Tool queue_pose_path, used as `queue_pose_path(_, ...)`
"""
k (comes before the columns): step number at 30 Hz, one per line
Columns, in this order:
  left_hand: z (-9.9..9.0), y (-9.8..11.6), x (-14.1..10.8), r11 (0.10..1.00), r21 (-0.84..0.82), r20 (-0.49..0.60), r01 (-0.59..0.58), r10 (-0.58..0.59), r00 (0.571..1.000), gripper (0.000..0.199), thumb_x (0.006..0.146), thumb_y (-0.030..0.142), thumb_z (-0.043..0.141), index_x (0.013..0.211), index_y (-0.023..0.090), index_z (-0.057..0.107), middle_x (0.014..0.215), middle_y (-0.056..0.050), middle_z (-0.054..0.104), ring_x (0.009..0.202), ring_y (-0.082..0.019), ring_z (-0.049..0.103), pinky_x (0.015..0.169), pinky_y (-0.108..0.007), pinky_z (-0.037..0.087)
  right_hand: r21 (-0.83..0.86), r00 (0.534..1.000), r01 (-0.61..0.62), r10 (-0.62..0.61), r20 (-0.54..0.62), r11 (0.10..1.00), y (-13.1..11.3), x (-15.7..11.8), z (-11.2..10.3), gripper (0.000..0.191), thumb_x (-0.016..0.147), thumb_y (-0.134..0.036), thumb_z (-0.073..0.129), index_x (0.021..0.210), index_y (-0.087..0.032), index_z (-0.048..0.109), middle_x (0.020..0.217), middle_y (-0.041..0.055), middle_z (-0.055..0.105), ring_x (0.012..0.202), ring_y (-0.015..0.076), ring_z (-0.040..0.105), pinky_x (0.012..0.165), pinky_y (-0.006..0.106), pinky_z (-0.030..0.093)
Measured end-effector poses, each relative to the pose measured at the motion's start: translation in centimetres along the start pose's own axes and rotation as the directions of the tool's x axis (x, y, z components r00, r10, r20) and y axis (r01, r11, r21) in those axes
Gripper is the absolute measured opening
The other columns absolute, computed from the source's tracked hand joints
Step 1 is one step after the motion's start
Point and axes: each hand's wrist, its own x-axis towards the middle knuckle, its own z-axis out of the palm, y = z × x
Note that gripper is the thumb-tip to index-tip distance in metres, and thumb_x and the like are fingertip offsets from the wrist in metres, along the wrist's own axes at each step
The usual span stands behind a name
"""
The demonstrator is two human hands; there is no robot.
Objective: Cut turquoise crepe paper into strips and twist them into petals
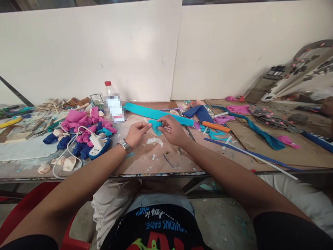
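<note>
Between my two hands is a small piece of teal fabric (156, 127), bunched at its upper right. My left hand (137, 133), with a metal watch on its wrist, pinches the left edge between thumb and fingers. My right hand (171, 130) grips the bunched end, its fingertips curled around it. Just behind them a long folded teal strip (158, 114) lies across the table. An orange-handled tool (215, 126) rests to the right, by navy and teal scraps.
Left of my arms sit a heap of pink and navy fabric rosettes (78, 121), a power strip (99, 147) with a white cable, and a phone (114, 108) leaning on a bottle (109, 87). Cardboard (241, 139) with fabric strips covers the right side. White panels (88, 52) stand behind.
</note>
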Motion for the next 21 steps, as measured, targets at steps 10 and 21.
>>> queue_pose_path(10,0.32,0.76,-0.38,0.997,-0.073,0.071,0.021,-0.015,0.997,0.047,0.066,0.059,0.089,0.073,0.016,0.072,0.069,0.000,0.062,0.065,-0.011,0.045,0.064,-0.028,0.035,-0.006,0.999,-0.003,0.003,-0.041,1.000,0.14,-0.04,0.12,0.019,0.099,-0.033,0.059,0.115,-0.023,0.060,0.104,0.0067,0.064,0.087,0.0206,0.060,0.080,0.037,0.050)
queue_pose_path(21,0.29,0.71,-0.25,0.999,-0.038,0.044,-0.026,0.027,0.999,0.048,0.069,0.062,0.086,0.075,0.017,0.072,0.069,0.000,0.062,0.064,-0.011,0.045,0.062,-0.027,0.034,0.022,0.994,-0.066,0.068,-0.090,0.998,-0.08,-0.05,0.27,0.017,0.097,-0.032,0.059,0.112,-0.023,0.060,0.102,0.0061,0.065,0.084,0.0200,0.059,0.080,0.037,0.049)
